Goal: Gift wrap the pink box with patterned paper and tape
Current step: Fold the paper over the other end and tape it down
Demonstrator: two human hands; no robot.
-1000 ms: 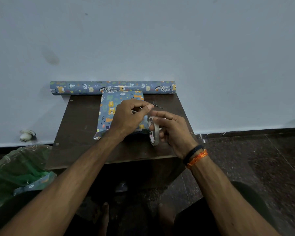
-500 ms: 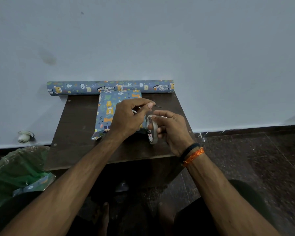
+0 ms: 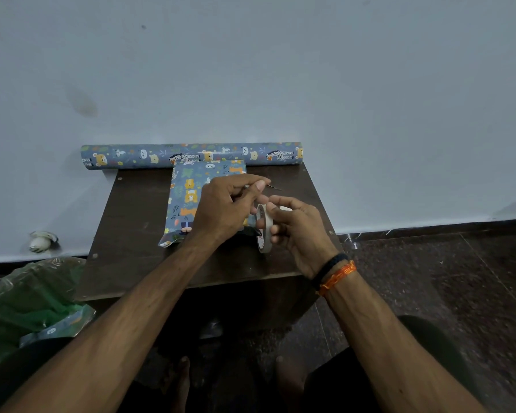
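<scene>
Two hands, right hand (image 3: 298, 231) gripping tape roll (image 3: 264, 229)

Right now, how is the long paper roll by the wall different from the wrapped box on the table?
The paper roll is a long round tube; the wrapped box is flat and shorter. The paper roll lies crosswise against the wall, sticking out past the table on the left; the wrapped box runs from it toward the person. Nothing touches the paper roll; the left hand hides part of the wrapped box. Both show the same blue animal pattern.
</scene>
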